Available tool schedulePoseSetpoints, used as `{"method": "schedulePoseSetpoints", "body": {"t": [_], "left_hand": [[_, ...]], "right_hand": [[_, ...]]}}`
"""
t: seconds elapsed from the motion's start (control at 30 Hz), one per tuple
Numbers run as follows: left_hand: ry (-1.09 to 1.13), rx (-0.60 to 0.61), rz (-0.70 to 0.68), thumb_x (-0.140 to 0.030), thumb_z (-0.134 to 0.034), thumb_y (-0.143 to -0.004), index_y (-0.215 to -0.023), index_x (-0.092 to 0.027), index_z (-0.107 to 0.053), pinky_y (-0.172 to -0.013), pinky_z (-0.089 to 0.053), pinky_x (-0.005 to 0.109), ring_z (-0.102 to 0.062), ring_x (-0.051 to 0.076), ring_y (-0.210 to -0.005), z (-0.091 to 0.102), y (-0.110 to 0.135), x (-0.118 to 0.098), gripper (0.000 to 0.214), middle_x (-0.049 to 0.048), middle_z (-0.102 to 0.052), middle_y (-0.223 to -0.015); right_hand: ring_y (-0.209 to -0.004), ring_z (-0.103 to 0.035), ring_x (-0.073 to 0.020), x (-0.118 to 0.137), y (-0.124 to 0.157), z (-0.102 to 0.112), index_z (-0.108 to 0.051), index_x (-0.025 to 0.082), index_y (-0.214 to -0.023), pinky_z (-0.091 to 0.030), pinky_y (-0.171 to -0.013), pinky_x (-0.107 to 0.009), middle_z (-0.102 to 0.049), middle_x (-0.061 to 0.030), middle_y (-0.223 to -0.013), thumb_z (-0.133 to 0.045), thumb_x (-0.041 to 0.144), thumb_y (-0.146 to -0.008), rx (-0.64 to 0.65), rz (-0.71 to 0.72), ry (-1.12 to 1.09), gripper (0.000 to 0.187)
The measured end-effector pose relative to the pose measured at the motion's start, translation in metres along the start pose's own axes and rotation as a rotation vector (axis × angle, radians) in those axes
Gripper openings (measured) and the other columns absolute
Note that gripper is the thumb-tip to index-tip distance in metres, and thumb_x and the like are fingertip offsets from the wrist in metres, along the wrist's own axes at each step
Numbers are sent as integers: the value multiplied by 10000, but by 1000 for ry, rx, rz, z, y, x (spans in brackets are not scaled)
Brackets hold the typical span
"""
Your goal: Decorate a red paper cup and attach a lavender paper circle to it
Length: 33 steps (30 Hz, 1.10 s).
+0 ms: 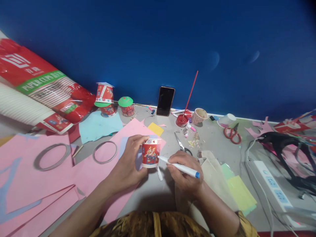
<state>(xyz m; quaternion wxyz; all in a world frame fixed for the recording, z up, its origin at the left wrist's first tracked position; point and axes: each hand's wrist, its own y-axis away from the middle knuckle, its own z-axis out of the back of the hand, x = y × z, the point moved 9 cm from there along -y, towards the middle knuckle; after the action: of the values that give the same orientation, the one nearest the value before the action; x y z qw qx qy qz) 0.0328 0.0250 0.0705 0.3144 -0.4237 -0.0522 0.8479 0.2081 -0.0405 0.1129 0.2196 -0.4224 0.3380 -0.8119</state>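
My left hand [130, 163] grips a red and white printed paper cup [150, 154] between thumb and fingers, holding it above the table. The cup appears upside down, with its flat side up. In my right hand [186, 169] is a white marker pen [181, 167] with a blue end. Its tip points left and meets or nearly meets the cup's printed side. Just under the cup lies a small white pen cap or stick [159, 173]. Pink paper [98, 174] spreads beneath and beside my left hand. Scissors with dark handles [183, 144] rest beyond my right hand.
A bag of paper cups [44, 82] and a long cup stack [22, 103] fill the left. Decorated cups [105, 98] and a phone [165, 101] stand along the blue wall. Red-handled scissors [232, 134], a power strip [273, 187] and cables lie right. Two tape rings [105, 142] sit on pink paper.
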Motion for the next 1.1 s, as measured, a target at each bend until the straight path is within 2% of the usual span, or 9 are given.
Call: {"method": "schedulePoseSetpoints", "body": {"t": [0.37,0.6,0.77,0.83,1.1], "left_hand": [[33,39,-20,-76,-695,-819,-1555,-334,-374,-1173,-546,589,-535,343,-1388,-7,2,-1,843,118,-483,-1482],[15,29,-11,-74,-696,-795,-1551,-323,-396,-1157,-557,587,-553,360,-1374,-7,2,-1,851,127,-503,-1471],[4,41,-41,-89,-714,-812,-1573,-325,-390,-1164,-558,572,-547,358,-1383,-9,4,-2,861,125,-497,-1461],[0,43,-40,-93,-717,-824,-1576,-321,-387,-1170,-554,567,-541,355,-1389,-9,4,-1,852,126,-491,-1464],[-26,49,-64,-63,-658,-824,-1578,-292,-379,-1174,-545,554,-530,351,-1407,-11,4,-7,835,133,-487,-1455]], "right_hand": [[-670,-771,-181,4,1,-10,-716,232,-993,-629,-669,-298,-820,-32,-795,-647,151,-1002,58,41,-67,107],[-653,-761,-184,2,1,-7,-723,241,-988,-621,-655,-305,-811,-26,-782,-647,115,-972,40,33,-47,148],[-701,-778,-192,4,2,-17,-729,229,-1012,-639,-694,-316,-827,-47,-829,-650,157,-997,134,50,-76,108],[-703,-777,-190,5,2,-16,-726,227,-1016,-637,-692,-319,-827,-47,-831,-640,166,-1012,132,61,-75,106],[-678,-749,-186,10,3,-19,-718,216,-1019,-610,-659,-323,-811,-42,-812,-616,208,-1048,137,111,-43,106]]}}
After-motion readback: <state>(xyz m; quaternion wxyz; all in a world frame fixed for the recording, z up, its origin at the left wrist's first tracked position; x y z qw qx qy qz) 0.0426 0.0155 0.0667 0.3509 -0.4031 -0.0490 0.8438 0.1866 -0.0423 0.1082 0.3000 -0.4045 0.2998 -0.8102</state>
